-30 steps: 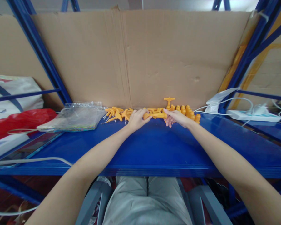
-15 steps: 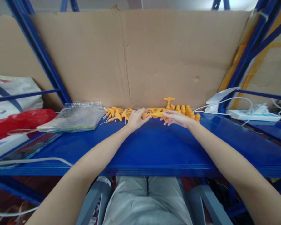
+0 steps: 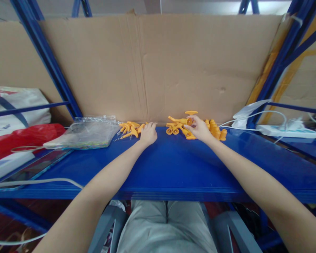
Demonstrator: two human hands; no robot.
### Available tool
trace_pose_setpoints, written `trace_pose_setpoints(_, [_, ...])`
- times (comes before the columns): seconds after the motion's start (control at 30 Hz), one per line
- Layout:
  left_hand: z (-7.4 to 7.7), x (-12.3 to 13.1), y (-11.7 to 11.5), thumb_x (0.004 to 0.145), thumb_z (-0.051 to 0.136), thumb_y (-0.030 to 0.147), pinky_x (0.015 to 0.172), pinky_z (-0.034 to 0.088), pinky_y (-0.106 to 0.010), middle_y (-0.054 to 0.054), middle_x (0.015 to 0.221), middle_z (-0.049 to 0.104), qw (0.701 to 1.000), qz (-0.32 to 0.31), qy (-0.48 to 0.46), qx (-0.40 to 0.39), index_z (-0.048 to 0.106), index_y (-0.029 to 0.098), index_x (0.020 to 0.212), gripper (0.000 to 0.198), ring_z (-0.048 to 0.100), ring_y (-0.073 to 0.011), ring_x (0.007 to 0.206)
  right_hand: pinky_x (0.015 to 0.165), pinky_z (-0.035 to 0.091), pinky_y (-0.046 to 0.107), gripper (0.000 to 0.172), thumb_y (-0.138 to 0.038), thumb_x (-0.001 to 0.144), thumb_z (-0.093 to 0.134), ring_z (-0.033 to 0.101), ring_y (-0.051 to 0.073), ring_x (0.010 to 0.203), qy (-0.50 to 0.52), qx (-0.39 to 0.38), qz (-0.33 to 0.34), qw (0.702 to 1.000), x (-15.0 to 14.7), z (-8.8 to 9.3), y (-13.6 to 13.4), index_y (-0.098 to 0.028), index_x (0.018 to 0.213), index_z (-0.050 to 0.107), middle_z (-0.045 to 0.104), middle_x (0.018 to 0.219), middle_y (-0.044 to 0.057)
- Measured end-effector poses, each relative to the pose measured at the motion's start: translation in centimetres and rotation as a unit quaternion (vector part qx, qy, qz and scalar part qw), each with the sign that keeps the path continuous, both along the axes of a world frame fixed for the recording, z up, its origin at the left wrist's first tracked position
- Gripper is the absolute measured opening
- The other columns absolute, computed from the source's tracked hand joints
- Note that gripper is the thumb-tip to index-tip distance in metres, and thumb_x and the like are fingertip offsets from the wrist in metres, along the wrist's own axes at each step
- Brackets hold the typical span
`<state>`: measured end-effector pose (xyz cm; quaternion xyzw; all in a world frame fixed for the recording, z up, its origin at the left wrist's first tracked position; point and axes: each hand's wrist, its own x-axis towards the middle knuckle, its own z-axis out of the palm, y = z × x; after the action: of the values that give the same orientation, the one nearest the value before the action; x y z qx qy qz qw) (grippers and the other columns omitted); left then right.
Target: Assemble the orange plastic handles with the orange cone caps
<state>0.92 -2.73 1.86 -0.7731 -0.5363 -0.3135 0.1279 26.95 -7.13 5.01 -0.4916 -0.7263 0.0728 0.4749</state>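
My right hand [image 3: 201, 130] pinches an orange plastic piece with a round, hollow end [image 3: 189, 121], tilted above a small group of similar pieces. Below and beside it lie orange hollow-ended pieces [image 3: 172, 130] on the blue shelf. To the left, my left hand [image 3: 149, 135] is at the right edge of a pile of orange corkscrew handles [image 3: 130, 128] with metal spirals. Its fingers stretch forward and down over the pile; the fingertips are partly hidden. Behind my right hand an orange T-shaped handle [image 3: 191, 112] stands upright. Several orange sleeves [image 3: 215, 130] stand in rows to the right.
A stack of clear plastic bags [image 3: 86, 133] lies at the left, beside a red bag [image 3: 28, 135]. A cardboard sheet [image 3: 200, 66] closes off the back. On the right are a white power strip [image 3: 287, 130] and cables. Blue shelf posts [image 3: 47, 63] frame both sides.
My left hand has let go of the orange piece in the middle and shifted left to the spiral pile. My right hand now lifts a hollow-ended piece, its open end turned toward me.
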Motion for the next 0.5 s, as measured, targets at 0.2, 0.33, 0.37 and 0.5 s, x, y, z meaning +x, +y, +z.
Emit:
trace_pose_setpoints(0.2, [-0.7, -1.0, 1.2, 0.075, 0.051, 0.013, 0.098, 0.043, -0.057, -0.015, 0.105, 0.075, 0.990, 0.034, 0.103, -0.091, 0.071, 0.020, 0.103, 0.035, 0.068, -0.0353, 0.104, 0.093, 0.043, 0.045, 0.036, -0.021, 0.095, 0.048, 0.062, 0.033, 0.113, -0.318, 0.033, -0.145, 0.936, -1.4, 1.1, -0.6, -0.014, 0.129, 0.056, 0.064, 0.129, 0.018])
trace_pose_setpoints(0.33, [-0.9, -1.0, 1.6, 0.073, 0.050, 0.015, 0.094, 0.046, -0.053, -0.012, 0.096, 0.077, 0.991, 0.024, 0.102, -0.087, 0.072, 0.022, 0.091, 0.029, 0.071, -0.0318, 0.096, 0.091, 0.037, 0.042, 0.040, -0.013, 0.098, 0.033, 0.063, 0.032, 0.108, -0.456, 0.037, -0.162, 0.875, -2.4, 1.1, -0.1, -0.010, 0.129, 0.057, 0.067, 0.122, 0.021])
trace_pose_setpoints(0.37, [-0.9, -1.0, 1.6, 0.072, 0.051, 0.015, 0.094, 0.046, -0.052, -0.012, 0.095, 0.077, 0.991, 0.024, 0.101, -0.084, 0.072, 0.022, 0.090, 0.029, 0.071, -0.0317, 0.095, 0.091, 0.036, 0.042, 0.041, -0.011, 0.097, 0.031, 0.063, 0.031, 0.108, -0.476, 0.041, -0.159, 0.864, -2.5, 1.0, 0.1, -0.010, 0.129, 0.057, 0.067, 0.121, 0.021])
trace_pose_setpoints(0.5, [-1.0, -1.0, 1.8, 0.071, 0.051, 0.015, 0.091, 0.049, -0.050, -0.012, 0.092, 0.078, 0.992, 0.022, 0.104, -0.069, 0.073, 0.022, 0.089, 0.029, 0.071, -0.0306, 0.091, 0.094, 0.034, 0.043, 0.046, -0.007, 0.096, 0.030, 0.060, 0.031, 0.113, -0.502, 0.030, -0.159, 0.849, -2.9, -0.1, 1.1, -0.009, 0.133, 0.056, 0.068, 0.121, 0.021])
